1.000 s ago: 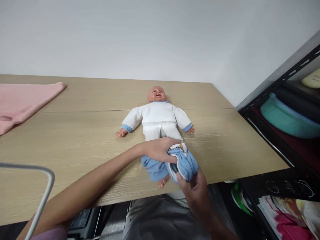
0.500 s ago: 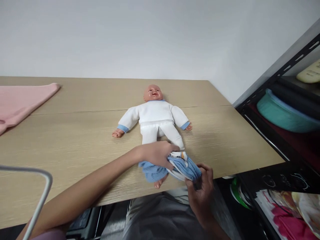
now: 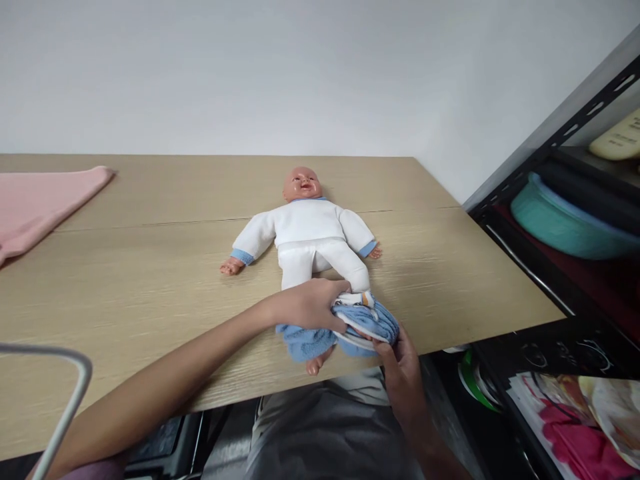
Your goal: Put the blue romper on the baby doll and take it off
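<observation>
A baby doll lies on its back on the wooden table, its head away from me, in a white top with blue cuffs. Blue terry pants with a white edge are bunched round its lower legs. One bare foot pokes out of the pant leg on the left; the other foot is mostly hidden by cloth. My left hand grips the bunched pants between thumb and fingers at the doll's shins. At the right end of the bundle, my right hand pinches the pant leg, fingers partly under the fabric.
A pink cloth lies at the table's left. A grey metal bar curves in at the lower left. On the right, a black shelf holds a teal basin and a cream bottle. Packets lie below it.
My right hand has shifted slightly left and turned, with its fingers now further into the pant leg. The cloth opening is wider. My left hand keeps its hold.
</observation>
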Motion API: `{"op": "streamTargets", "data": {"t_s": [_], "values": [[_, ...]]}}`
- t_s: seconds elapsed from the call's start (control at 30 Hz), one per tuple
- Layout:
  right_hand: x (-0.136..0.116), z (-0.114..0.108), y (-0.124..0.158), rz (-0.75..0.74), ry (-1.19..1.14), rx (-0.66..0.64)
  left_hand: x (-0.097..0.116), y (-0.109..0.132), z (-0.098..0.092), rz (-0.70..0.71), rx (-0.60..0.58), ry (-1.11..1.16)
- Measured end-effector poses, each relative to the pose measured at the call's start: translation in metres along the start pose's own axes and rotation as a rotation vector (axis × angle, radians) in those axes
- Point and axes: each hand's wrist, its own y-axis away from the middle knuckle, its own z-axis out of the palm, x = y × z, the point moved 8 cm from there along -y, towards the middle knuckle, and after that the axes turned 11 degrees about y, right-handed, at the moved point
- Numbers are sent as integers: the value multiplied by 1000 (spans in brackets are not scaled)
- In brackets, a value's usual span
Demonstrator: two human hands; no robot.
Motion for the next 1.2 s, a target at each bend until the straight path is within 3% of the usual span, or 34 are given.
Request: {"op": "streamTargets", "data": {"t_s": [0.1,0.2,0.4,0.67,1.03,1.2], "values": [[2,3,2,39,-93,48,-3,-1,-5,-29,8,40],[6,9,0,62,-172,3,-2,0,-9,20,66,98],[11,9,-8,56,-166,-2,-6,1,-9,66,129,196],[-7,12,-21,-54,-169,-71,0,6,-15,95,157,251],[-26,6,-47,-209,-94,-84,9,11,-21,157,183,-11],[-30,6,-61,-183,-7,-193,14,10,-26,227,184,1]]}}
